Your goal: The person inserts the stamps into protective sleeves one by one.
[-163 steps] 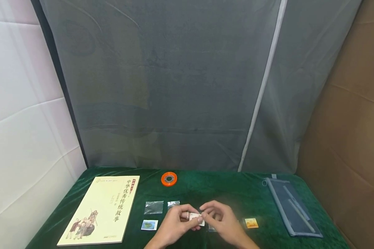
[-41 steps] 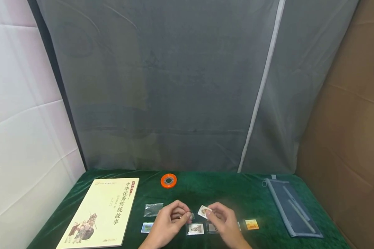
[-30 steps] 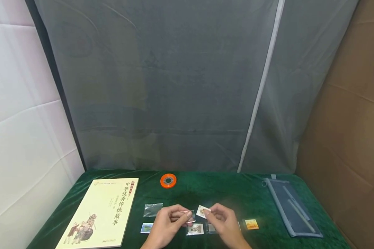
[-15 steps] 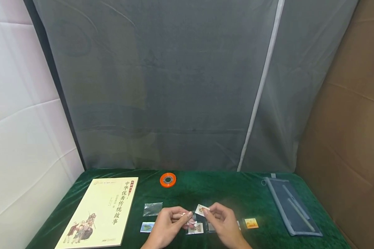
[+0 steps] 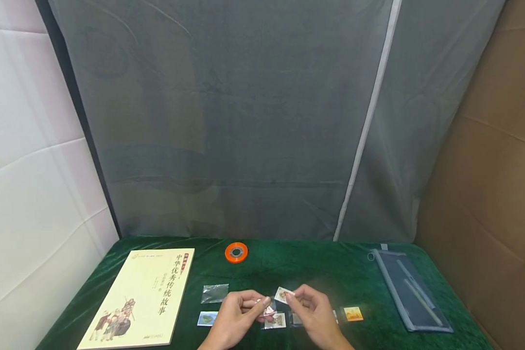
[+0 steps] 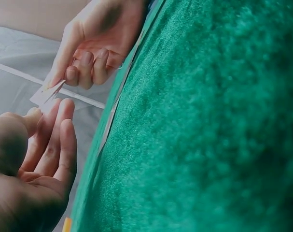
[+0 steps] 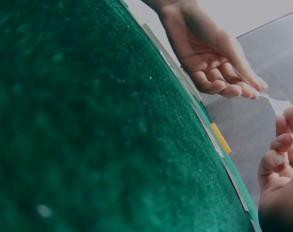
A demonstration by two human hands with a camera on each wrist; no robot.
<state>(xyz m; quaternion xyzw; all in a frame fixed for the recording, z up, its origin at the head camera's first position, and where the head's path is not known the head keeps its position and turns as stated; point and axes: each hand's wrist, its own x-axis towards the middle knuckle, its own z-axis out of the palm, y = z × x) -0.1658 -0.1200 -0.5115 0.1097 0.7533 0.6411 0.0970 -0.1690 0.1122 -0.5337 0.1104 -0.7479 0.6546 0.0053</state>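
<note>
My left hand (image 5: 236, 316) pinches a small clear plastic sleeve (image 5: 270, 308) between thumb and fingers. Just right of it, my right hand (image 5: 315, 313) holds a white-edged postage stamp (image 5: 282, 294) by its lower right corner. The stamp's near edge is close to the sleeve's mouth; whether they touch I cannot tell. Below the hands lies a grey stamp (image 5: 276, 321) in a clear sleeve, and another sleeved stamp is mostly covered by the right hand. In the left wrist view, the right fingers pinch the white stamp (image 6: 41, 95) above the left fingertips.
On the green cloth (image 5: 332, 272), a flat clear sleeve (image 5: 215, 293) lies above a blue-green stamp (image 5: 207, 319), left of the hands. A sleeved yellow stamp (image 5: 353, 314) is to the right. Around them are a cream book (image 5: 144, 296), an orange tape roll (image 5: 236, 253) and a mesh zip pouch (image 5: 413, 291).
The stamp went from my left hand to my right. My left hand picked up the second loose sleeve from the cloth. Over the last second the stamp came slightly nearer the sleeve.
</note>
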